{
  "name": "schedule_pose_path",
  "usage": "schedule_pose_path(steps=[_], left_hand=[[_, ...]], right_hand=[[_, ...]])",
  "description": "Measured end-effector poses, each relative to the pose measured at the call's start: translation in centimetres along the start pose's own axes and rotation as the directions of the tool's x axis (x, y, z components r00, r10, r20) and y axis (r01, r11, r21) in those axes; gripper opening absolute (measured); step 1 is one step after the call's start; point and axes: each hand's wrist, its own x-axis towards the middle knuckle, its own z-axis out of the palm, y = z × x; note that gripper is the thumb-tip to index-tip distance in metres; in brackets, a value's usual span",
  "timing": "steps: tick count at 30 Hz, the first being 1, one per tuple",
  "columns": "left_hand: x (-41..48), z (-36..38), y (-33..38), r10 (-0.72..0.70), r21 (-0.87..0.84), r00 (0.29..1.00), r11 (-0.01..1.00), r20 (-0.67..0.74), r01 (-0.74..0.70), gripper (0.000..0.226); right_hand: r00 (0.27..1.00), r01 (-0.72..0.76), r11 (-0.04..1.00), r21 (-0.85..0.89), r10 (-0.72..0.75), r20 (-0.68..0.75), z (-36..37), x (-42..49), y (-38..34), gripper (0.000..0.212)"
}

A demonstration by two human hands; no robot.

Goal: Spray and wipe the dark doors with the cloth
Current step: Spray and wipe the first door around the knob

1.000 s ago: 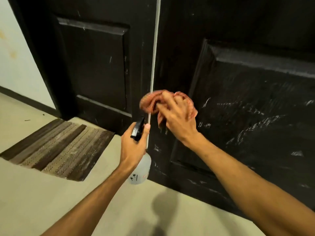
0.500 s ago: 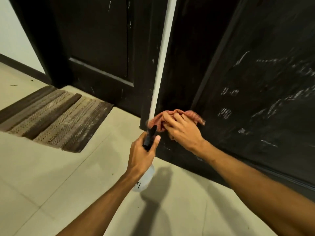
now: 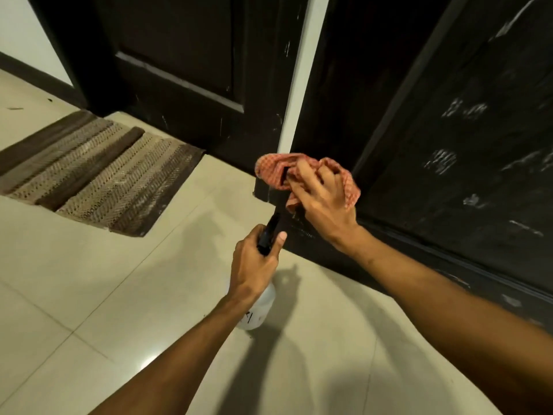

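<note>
Two dark doors fill the top of the view: the left door [image 3: 185,70] and the right door [image 3: 466,151], whose panel carries pale streaks and smudges. A white strip [image 3: 299,85] runs between them. My right hand [image 3: 323,202] presses a bunched red checked cloth [image 3: 272,169] against the low left corner of the right door. Just below it, my left hand [image 3: 254,265] grips a spray bottle [image 3: 258,310] by its black head, the clear body hanging beneath my palm.
A brown striped doormat [image 3: 95,175] lies on the pale tiled floor [image 3: 89,310] in front of the left door. A white wall with a dark skirting [image 3: 24,70] is at the far left.
The cloth and my right hand have moved down the right door's left edge to near its bottom. The view tilted downward, and my left hand with the bottle followed.
</note>
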Motion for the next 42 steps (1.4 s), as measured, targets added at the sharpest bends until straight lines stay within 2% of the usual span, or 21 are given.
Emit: schedule_pose_path(steps=[2, 4, 9, 12, 13, 15, 18, 19, 22, 23, 26, 27, 28, 31, 32, 34, 36, 39, 40, 41, 42], left_hand=[[-1.2, -0.1, -1.6, -0.019, 0.01, 1.0, 1.0, -0.013, 0.019, 0.035], [-1.9, -0.3, -1.5, -0.023, -0.032, 1.0, 0.999, 0.003, 0.023, 0.039], [1.1, -0.9, -1.2, 0.009, -0.06, 1.0, 0.998, -0.029, -0.011, 0.039], [-0.1, -0.6, -2.8, 0.013, -0.055, 0.999, 0.998, -0.03, -0.015, 0.043], [-0.1, -0.7, -2.6, 0.011, -0.062, 1.0, 0.998, -0.024, -0.012, 0.045], [1.0, -0.9, -2.2, 0.014, -0.068, 0.999, 0.998, -0.034, -0.016, 0.048], [1.7, -0.7, -3.2, 0.042, -0.029, 0.999, 0.999, -0.034, -0.043, 0.046], [1.0, -0.6, -4.0, 0.042, -0.016, 0.998, 0.999, -0.036, -0.042, 0.048], [-1.3, -0.1, -4.6, 0.03, -0.045, 0.999, 0.999, 0.018, -0.029, 0.048], [-1.1, 0.0, -4.3, 0.033, -0.067, 0.999, 0.997, 0.029, -0.031, 0.049], [0.6, 0.7, -4.0, 0.039, -0.071, 0.999, 0.997, 0.033, -0.037, 0.055], [0.6, 1.1, -4.6, 0.035, -0.062, 0.998, 0.998, 0.049, -0.032, 0.053], [-0.1, 1.5, -5.2, 0.029, -0.052, 0.997, 0.998, 0.065, -0.026, 0.046], [-2.3, 2.4, -5.6, -0.008, -0.062, 0.993, 0.998, 0.114, 0.016, 0.033], [-2.1, 2.7, -5.1, -0.002, -0.084, 0.992, 0.996, 0.128, 0.013, 0.03], [-1.0, 3.6, -3.9, 0.017, -0.092, 0.991, 0.996, 0.133, -0.005, 0.03], [-0.8, 4.6, -3.6, 0.024, -0.089, 0.987, 0.996, 0.159, -0.009, 0.036], [-3.1, 6.2, -4.6, -0.032, -0.094, 0.972, 0.994, 0.231, 0.055, 0.036], [-3.6, 6.7, -4.4, -0.04, -0.094, 0.964, 0.993, 0.262, 0.067, 0.037], [-3.5, 7.4, -4.2, -0.049, -0.088, 0.954, 0.993, 0.294, 0.078, 0.037], [-3.2, 8.3, -4.1, -0.06, -0.075, 0.945, 0.993, 0.32, 0.089, 0.039]], right_hand=[[0.967, 0.174, 0.983, 0.05, -0.181, 0.179, 3.8, -4.5, -3.3, 0.04], [0.881, 0.306, 0.946, 0.106, -0.324, 0.344, 5.4, -8.3, -5.3, 0.04], [0.976, 0.156, 0.986, 0.049, -0.162, 0.143, 5.4, -2.4, -3.8, 0.035], [0.845, 0.368, 0.922, 0.12, -0.385, 0.371, 7.9, -7.7, -6.8, 0.04], [0.82, 0.342, 0.917, 0.205, -0.398, 0.412, 8.0, -9.1, -7.3, 0.035], [0.858, 0.212, 0.94, 0.266, -0.309, 0.409, 7.9, -8.2, -6.1, 0.031], [0.922, 0.146, 0.979, 0.141, -0.187, 0.339, 7.1, -5.7, -3.9, 0.032], [0.898, 0.225, 0.965, 0.132, -0.258, 0.355, 7.4, -6.6, -4.3, 0.032], [0.659, 0.477, 0.856, 0.202, -0.5, 0.561, 7.6, -13.3, -6.1, 0.031], [0.675, 0.459, 0.872, 0.171, -0.467, 0.572, 7.2, -13.7, -5.3, 0.032], [0.89, 0.188, 0.979, 0.076, -0.203, 0.409, 6.5, -11.2, -1.9, 0.032], [0.921, 0.132, 0.99, 0.055, -0.143, 0.363, 6.1, -10.9, -1.7, 0.032], [0.928, 0.15, 0.986, 0.066, -0.164, 0.335, 6.3, -11.4, -2.4, 0.031], [0.773, 0.343, 0.927, 0.155, -0.372, 0.514, 7.2, -17.1, -4.7, 0.033], [0.803, 0.273, 0.95, 0.152, -0.312, 0.508, 6.7, -17.9, -3.8, 0.034], [0.882, -0.083, 0.983, 0.161, -0.003, 0.471, 5.4, -18.3, -1.2, 0.036], [0.899, -0.318, 0.939, 0.134, 0.254, 0.357, 4.2, -18.7, 0.0, 0.034], [0.911, -0.233, 0.961, 0.147, 0.163, 0.378, 4.4, -22.4, -1.8, 0.024], [0.898, -0.333, 0.92, 0.208, 0.242, 0.367, 4.1, -23.6, -2.1, 0.027], [0.844, -0.518, 0.809, 0.279, 0.428, 0.324, 3.7, -24.1, -1.9, 0.031], [0.703, -0.71, 0.64, 0.295, 0.669, 0.24, 3.3, -24.6, -1.7, 0.037]])
